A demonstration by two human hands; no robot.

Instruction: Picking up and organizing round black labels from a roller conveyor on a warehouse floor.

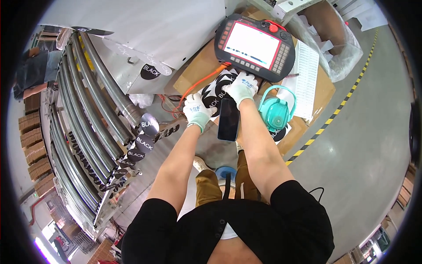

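A black-and-white sheet of round labels (215, 90) lies at the near edge of the cardboard-topped surface (323, 90). My left hand (198, 110), in a white glove, is at the sheet's left side with fingers curled in and the thumb against it. Gloved in the same way, my right hand (242, 89) bends its fingers over the sheet's right part; its fingertips are partly hidden. Between my wrists, a dark-screened phone (228, 121) overhangs the near edge. Just beyond my right hand stands a black control pendant (285, 61) with a lit screen and a red button.
Right of my right wrist stands a turquoise bottle (276, 115) with a loop handle. Printed sheets (307, 66) lie behind it. An orange cable (198, 83) runs from the pendant. Steel rollers (99, 97) with round black labels fill the left. Yellow-black floor tape (334, 116) runs along the right.
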